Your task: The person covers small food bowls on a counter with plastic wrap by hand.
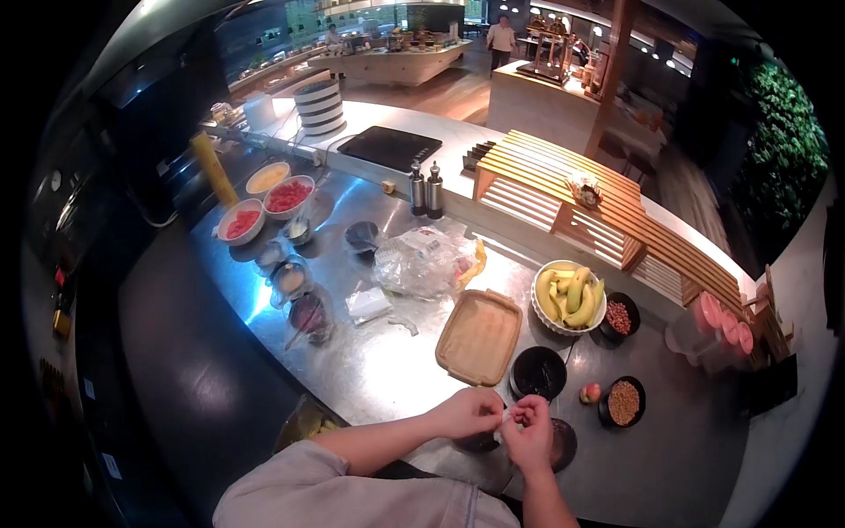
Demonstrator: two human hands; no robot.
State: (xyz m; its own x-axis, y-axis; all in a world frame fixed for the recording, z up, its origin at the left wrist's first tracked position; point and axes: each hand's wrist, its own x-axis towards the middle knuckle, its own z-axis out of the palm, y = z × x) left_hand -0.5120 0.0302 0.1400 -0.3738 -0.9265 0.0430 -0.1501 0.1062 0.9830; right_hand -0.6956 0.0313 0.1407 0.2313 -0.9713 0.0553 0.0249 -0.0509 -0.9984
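Observation:
My left hand (475, 412) and my right hand (530, 429) are close together near the counter's front edge, fingers pinched. A small whitish bit (505, 417) shows between them; its kind is too small to tell. Partly hidden under the hands is a dark bowl (478, 443), and another dark bowl (563, 443) stands just right of my right hand. Beyond them is a black bowl (539, 373) with dark contents. A rectangular wooden tray (480, 336) lies past my left hand. To the right are a small red-yellow fruit (590, 393) and a bowl of tan nuts or grains (625, 402).
Bananas (576, 299) fill a white bowl beside a bowl of reddish nuts (620, 317). A clear plastic bag (422, 264), glass bowls (289, 280) and bowls of red chunks (289, 197) spread leftward. A slatted wooden rack (607, 207) and pink-lidded containers (713, 326) border the right.

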